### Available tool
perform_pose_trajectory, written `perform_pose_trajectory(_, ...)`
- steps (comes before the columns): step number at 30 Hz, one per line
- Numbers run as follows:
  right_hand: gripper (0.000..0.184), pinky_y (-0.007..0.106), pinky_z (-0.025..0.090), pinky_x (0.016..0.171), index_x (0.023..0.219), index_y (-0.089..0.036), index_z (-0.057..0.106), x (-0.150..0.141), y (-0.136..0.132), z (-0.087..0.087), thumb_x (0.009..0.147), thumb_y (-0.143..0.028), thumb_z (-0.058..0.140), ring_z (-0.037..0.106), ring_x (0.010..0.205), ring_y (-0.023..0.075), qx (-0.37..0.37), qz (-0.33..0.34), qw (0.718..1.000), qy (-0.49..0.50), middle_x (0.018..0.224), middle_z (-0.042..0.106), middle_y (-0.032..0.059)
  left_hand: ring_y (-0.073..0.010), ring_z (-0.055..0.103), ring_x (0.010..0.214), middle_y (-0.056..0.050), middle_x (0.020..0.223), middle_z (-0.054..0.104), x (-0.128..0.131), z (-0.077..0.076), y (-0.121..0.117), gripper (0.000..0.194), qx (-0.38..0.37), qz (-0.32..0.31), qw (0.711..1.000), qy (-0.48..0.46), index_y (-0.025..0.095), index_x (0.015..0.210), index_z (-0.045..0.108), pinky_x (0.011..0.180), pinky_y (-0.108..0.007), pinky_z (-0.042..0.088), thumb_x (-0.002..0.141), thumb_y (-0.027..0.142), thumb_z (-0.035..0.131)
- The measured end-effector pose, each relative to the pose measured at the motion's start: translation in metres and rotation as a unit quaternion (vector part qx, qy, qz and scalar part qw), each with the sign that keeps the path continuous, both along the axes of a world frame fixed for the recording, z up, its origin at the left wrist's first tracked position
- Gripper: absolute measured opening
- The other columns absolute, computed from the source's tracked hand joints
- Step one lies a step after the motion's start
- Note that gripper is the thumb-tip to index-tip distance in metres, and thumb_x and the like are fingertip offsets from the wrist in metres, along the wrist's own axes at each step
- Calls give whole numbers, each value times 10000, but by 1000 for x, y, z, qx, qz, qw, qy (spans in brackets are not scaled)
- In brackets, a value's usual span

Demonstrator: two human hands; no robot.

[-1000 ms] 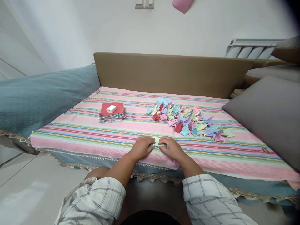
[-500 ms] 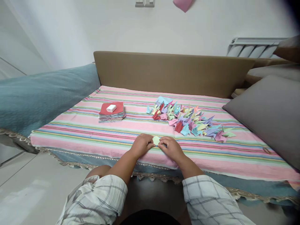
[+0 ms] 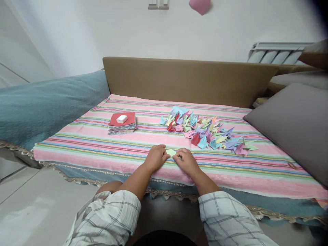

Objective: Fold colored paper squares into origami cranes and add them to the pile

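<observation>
A small piece of pale green folded paper [image 3: 171, 153] lies between my two hands near the front of the striped cloth [image 3: 102, 164]. My left hand [image 3: 156, 157] holds its left side, the thumb near the lower left edge and the fingers curled. At the right side, my right hand [image 3: 187, 160] pinches the paper between thumb and fingers. Much of the paper's edges is hidden by my fingertips. Beyond my right hand spreads a pile of folded paper cranes [image 3: 202, 131] in many colours.
A stack of square paper [image 3: 122, 128] with a red top sheet stands left, a small white box [image 3: 122, 119] on it. A grey cushion [image 3: 292, 126] leans at the right. Behind runs the brown backrest [image 3: 184, 80]; a blue armrest [image 3: 56, 102] bounds the left.
The pale green paper shows a flatter, narrower shape than before. My left hand has shifted slightly right, its fingers a little off the paper's upper edge; the cranes and stack stay put.
</observation>
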State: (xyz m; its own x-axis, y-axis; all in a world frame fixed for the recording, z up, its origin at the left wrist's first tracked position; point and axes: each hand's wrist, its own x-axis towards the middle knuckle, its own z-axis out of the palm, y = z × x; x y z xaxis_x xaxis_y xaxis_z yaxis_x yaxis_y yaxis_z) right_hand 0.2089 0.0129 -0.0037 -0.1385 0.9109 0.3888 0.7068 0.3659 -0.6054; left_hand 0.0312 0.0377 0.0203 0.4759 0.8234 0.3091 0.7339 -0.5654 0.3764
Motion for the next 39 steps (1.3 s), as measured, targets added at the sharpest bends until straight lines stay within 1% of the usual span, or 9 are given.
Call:
perform_pose_trajectory(8,181,309,398,771,558,-200,537,-5,3,-1,733,-229,572,536,785,183,10,-32,999,-21,739,589,38,-254,555,1034,-100,1102,625,3,-2,2,141,-24,31,999,-15,177,637,602,904,-398,398,731,278,627)
perform_pose_trajectory(14,100,307,377,748,650,-202,526,-5,4,-4,726,-223,589,517,769,183,12,-39,998,-38,746,571,22,-244,559,970,-80,1057,627,7,-2,2,133,-10,33,999,5,176,624,569,866,-374,402,704,251,645)
perform_pose_trajectory(20,67,318,390,795,768,-195,573,2,6,1,719,-151,584,529,853,184,-38,2,999,-11,843,601,25,-221,550,816,-33,822,628,4,0,2,180,-30,72,997,-19,186,852,574,729,-334,433,694,236,646)
perform_pose_trajectory(22,129,312,403,793,796,-194,588,4,8,4,702,-107,575,539,853,175,-57,14,998,-5,859,605,25,-211,551,863,-36,883,636,1,-1,2,138,-32,50,998,-26,193,858,604,776,-335,429,720,185,608)
perform_pose_trajectory(24,178,305,417,780,819,-190,600,5,10,7,687,-75,567,548,836,168,-74,17,997,-7,864,608,26,-210,537,964,-48,1058,617,-1,-5,1,153,-17,18,1000,-20,215,866,653,854,-356,408,762,156,557)
perform_pose_trajectory(26,202,304,426,773,837,-185,609,6,10,9,683,-62,567,556,827,167,-83,15,996,-11,865,613,30,-231,496,1064,-38,1258,525,-1,-9,-1,211,8,-9,1000,2,256,898,688,908,-396,379,804,168,521)
perform_pose_trajectory(28,204,310,433,776,849,-182,614,7,10,8,687,-65,574,562,834,172,-80,14,997,-13,871,621,36,-261,458,1115,-19,1343,455,0,-12,-5,224,26,-15,999,28,294,927,699,921,-433,367,817,201,527)
perform_pose_trajectory(33,219,323,444,797,867,-185,634,8,9,3,693,-65,577,575,868,181,-57,13,998,-6,891,639,44,-294,402,1171,1,1378,416,1,-11,-14,228,56,9,996,67,367,979,678,896,-472,372,816,258,562)
perform_pose_trajectory(39,235,349,430,868,930,-182,650,9,8,3,725,-88,583,572,941,200,-59,25,997,-35,964,644,70,-293,410,1153,-28,1330,476,-12,-3,-25,170,106,34,990,89,309,912,690,932,-497,324,806,245,574)
